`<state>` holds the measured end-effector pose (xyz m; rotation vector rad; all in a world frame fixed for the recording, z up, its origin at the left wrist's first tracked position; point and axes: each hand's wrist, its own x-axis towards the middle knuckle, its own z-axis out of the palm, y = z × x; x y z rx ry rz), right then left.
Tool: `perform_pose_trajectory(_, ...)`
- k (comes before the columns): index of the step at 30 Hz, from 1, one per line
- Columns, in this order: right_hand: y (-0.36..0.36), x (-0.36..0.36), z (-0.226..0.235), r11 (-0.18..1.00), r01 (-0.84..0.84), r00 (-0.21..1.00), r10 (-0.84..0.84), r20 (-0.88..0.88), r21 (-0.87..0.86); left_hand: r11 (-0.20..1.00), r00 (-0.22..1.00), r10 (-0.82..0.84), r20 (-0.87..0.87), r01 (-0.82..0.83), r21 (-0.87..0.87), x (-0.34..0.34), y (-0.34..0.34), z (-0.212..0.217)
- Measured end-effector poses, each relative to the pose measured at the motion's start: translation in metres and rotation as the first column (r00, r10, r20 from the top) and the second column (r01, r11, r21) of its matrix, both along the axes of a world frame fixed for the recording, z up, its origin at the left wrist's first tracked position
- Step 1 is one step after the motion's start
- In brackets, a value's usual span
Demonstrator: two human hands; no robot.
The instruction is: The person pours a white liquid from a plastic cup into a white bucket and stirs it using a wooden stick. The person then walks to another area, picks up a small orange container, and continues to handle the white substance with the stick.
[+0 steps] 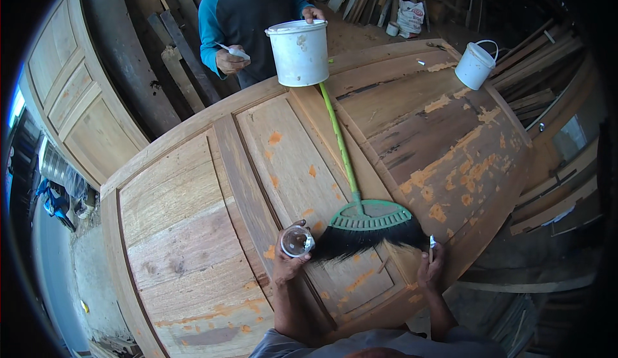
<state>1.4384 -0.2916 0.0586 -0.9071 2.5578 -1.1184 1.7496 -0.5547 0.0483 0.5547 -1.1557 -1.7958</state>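
Observation:
My left hand (287,263) is closed around a small clear round container (297,241), seen from above; a whitish patch shows at its side. My right hand (431,268) pinches a small, thin white piece (432,241), too small to name surely. Between them lies a broom with a green head (371,214), black bristles and a green handle pointing away from me. It rests on a large wooden door (180,255) marked with orange filler patches. Across the door, another person's hand steadies a white bucket (299,54) while their other hand holds a small white object (238,53).
A smaller white pail (474,67) with a raised handle stands at the door's far right corner. Another panelled door (80,94) leans at the left. Planks (541,94) are piled on the right and behind. A white sack (410,18) sits at the back.

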Motion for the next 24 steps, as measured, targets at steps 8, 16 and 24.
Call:
perform_pose_trajectory(8, -0.002, 0.002, 0.002, 0.999, -0.009, 1.0, 0.009, 0.003, -0.036, 1.0, 1.0, 0.012, -0.018, -0.012, -0.002, -0.001, 0.002, 0.0)
perform_pose_trajectory(16, 0.001, 0.0, 0.0, 0.999, -0.016, 1.0, 0.016, 0.002, -0.038, 1.0, 1.0, 0.019, 0.007, -0.019, -0.004, -0.001, 0.003, -0.002)
perform_pose_trajectory(24, 0.005, -0.005, -0.015, 0.993, -0.035, 0.999, 0.036, 0.007, -0.11, 0.999, 1.0, 0.0, 0.029, 0.002, -0.039, 0.001, 0.0, -0.011)
